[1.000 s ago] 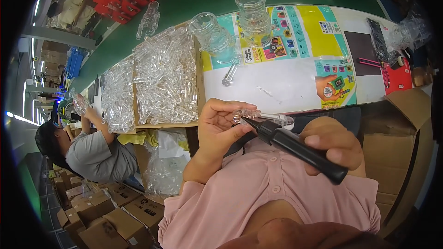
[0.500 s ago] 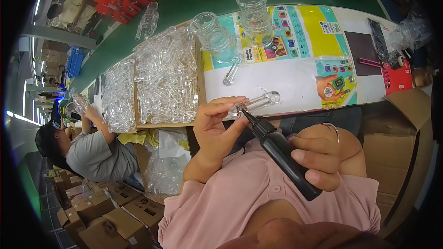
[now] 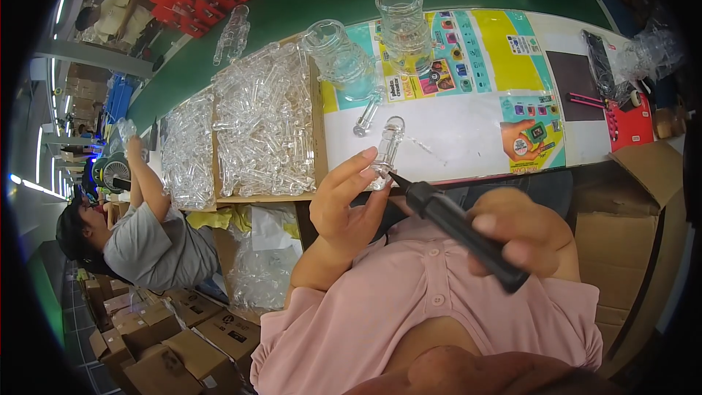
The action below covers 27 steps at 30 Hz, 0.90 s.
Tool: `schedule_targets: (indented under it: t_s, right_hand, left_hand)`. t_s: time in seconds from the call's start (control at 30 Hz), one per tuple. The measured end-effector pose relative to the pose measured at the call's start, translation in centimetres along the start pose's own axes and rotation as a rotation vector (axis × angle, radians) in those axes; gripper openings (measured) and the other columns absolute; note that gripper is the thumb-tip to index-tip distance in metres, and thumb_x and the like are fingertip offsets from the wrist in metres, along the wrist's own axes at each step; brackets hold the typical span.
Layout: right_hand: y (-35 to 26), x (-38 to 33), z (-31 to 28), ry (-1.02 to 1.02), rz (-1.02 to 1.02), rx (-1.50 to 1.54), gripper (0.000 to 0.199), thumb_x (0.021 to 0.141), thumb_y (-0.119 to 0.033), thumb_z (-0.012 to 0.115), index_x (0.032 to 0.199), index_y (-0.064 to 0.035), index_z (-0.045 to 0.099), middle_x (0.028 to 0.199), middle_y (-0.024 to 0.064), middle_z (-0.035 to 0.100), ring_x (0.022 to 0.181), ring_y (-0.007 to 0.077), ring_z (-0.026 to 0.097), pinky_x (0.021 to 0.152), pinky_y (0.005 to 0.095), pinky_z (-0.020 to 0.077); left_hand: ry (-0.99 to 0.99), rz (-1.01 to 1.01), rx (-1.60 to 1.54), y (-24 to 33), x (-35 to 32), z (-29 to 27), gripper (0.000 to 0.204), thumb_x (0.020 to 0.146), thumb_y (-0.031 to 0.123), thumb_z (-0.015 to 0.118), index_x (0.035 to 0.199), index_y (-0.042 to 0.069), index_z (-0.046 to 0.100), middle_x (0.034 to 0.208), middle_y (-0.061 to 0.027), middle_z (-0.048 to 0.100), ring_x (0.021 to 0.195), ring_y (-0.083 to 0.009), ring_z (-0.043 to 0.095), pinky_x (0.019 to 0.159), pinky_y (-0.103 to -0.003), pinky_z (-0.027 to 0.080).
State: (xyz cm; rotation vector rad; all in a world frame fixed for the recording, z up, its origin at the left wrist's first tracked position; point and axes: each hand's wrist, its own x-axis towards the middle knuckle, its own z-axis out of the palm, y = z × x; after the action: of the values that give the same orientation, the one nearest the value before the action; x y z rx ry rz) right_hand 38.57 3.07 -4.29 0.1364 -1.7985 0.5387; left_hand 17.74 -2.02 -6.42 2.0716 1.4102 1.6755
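My left hand (image 3: 342, 201) pinches a clear plastic tube-shaped part (image 3: 390, 145) by its near end, between thumb and fingers. The part's rounded far end points away over the white table top. In my right hand (image 3: 515, 230) is a black squeeze bottle (image 3: 468, 235) with a thin pointed nozzle. The nozzle tip is at the part's near end; whether it touches cannot be made out. My right fingers are slightly blurred. Another clear part (image 3: 365, 117) lies on the table just beyond, below two clear ribbed jar-like vessels (image 3: 338, 58).
To the left stand shallow cardboard trays (image 3: 319, 139) heaped with clear parts. Printed colour sheets (image 3: 486, 51) cover the far table. Pink-handled tweezers (image 3: 585, 99) lie right, above an open carton (image 3: 621, 234). At far left a co-worker (image 3: 157, 249) in grey reaches over the table.
The clear part has swung from pointing right to pointing away from me. The black bottle lies flatter, its back end moved right. The co-worker's arm is raised higher.
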Motion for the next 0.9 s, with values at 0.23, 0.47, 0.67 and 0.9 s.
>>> schedule_targets:
  t_s: [0.23, 0.47, 0.67, 0.9]
  right_hand:
    - [4.0, 1.5, -2.0, 0.952, 0.721, 0.276, 0.048, 0.085, -0.026, 0.049, 0.126, -0.0063, 0.036, 0.103, 0.0121, 0.053, 0.094, 0.0198, 0.055, 0.076, 0.0306, 0.0466]
    - [16.6, -7.2, -11.4, 1.305, 0.784, 0.230, 0.032, 0.077, -0.009, 0.062, 0.103, -0.0019, 0.045, 0.099, 0.0140, 0.053, 0.085, 0.0267, 0.057, 0.070, 0.0328, 0.0489]
    - [18.1, -7.8, -12.6, 0.474, 1.237, -0.888, 0.037, 0.073, -0.009, 0.062, 0.106, -0.0043, 0.045, 0.103, 0.0161, 0.050, 0.093, 0.0344, 0.052, 0.077, 0.0430, 0.0422]
    - [11.6, -2.6, -6.8, 0.255, 0.882, -0.054, 0.038, 0.082, -0.017, 0.057, 0.115, -0.0024, 0.044, 0.109, 0.0119, 0.052, 0.103, 0.0227, 0.049, 0.092, 0.0341, 0.0333]
  left_hand:
    - [0.042, -0.424, -0.530, -1.1, 0.3, 1.7, 0.040, 0.068, -0.011, 0.063, 0.104, 0.000, 0.050, 0.100, -0.0147, 0.057, 0.097, -0.0216, 0.056, 0.086, -0.031, 0.043]
    - [-0.021, -0.872, -1.123, -1.4, 1.8, 5.4, 0.040, 0.080, 0.000, 0.056, 0.117, 0.000, 0.041, 0.102, -0.0137, 0.055, 0.093, -0.0206, 0.056, 0.085, -0.033, 0.044]
    - [-0.077, -1.004, -1.297, -2.0, 2.3, 8.5, 0.026, 0.083, 0.010, 0.056, 0.107, 0.005, 0.045, 0.103, -0.0138, 0.056, 0.090, -0.0222, 0.057, 0.084, -0.037, 0.045]
    - [-0.019, -1.051, -1.411, -2.8, 2.7, 10.1, 0.020, 0.084, 0.017, 0.056, 0.099, 0.005, 0.050, 0.095, -0.0083, 0.059, 0.086, -0.0189, 0.058, 0.077, -0.034, 0.049]
